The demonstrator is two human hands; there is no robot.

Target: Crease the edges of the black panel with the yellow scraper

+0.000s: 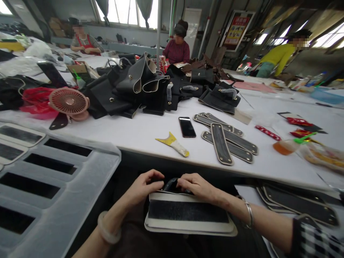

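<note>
A small black bag (188, 211) lies in front of me at lap height. Its near face carries a black panel with a wide off-white border, and a dark curved handle (170, 184) rises from its far edge. My right hand (195, 184) pinches this handle at its right side, fingertips pressed together. At the bag's far left corner, my left hand (146, 186) curls round the edge, thumb and forefinger bent toward the handle; its other fingers are partly hidden.
On the white table (139, 134) lie a yellow-and-white scraper-like piece (173, 143), a phone (187, 127) and several black straps with pale edges (221, 143). Black bags (129, 86) are heaped behind, beside a pink fan (69, 102). Panels lie on a plastic-covered surface (80, 186) at left. Three people work farther back.
</note>
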